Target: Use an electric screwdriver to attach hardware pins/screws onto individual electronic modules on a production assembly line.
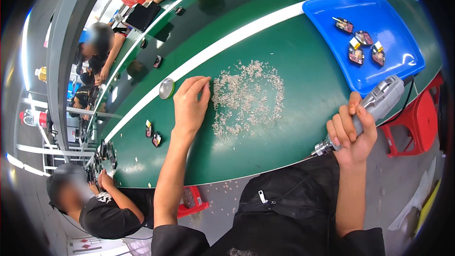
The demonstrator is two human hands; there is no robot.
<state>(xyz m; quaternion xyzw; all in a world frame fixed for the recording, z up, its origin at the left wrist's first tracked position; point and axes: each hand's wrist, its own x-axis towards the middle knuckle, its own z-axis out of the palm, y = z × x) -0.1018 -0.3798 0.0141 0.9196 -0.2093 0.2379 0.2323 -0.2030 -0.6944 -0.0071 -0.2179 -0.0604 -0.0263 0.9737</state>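
Left fingers [204, 85]: curled together and pinched at the left margin of the scatter of small screws [246, 97]; whether a screw is actually caught between the tips cannot be told.
Left hand [189, 106]: laid palm down on the green counter [284, 52], near its middle and reaching in from the near edge.
Right fingers [342, 130]: wrapped shut around the body of the electric screwdriver [362, 116].
Right hand [351, 135]: held at the near edge of the counter, just off its surface.
Screws, handling: judged tiny, light, hard and apt to roll or slip; best taken one at a time in a fingertip pinch across the shank.
Screws, place and direction: spread thin over the middle of the counter, between the white stripe [237, 35] and the near edge; each lies at its own angle, so no common direction is shown.
Screwdriver, handling: judged stiff and moderately heavy; it is gripped round the grey barrel just behind the metal chuck.
Screwdriver, axis: the long axis runs from the near edge up toward the far right corner, with the tip pointing down and left and the cable end toward the blue tray [327, 23].
Tray: set at the right end of the counter, carrying four small circuit assemblies [362, 45].
Also on the counter: a round metal tin [166, 88] on the white stripe, just left of the left hand.
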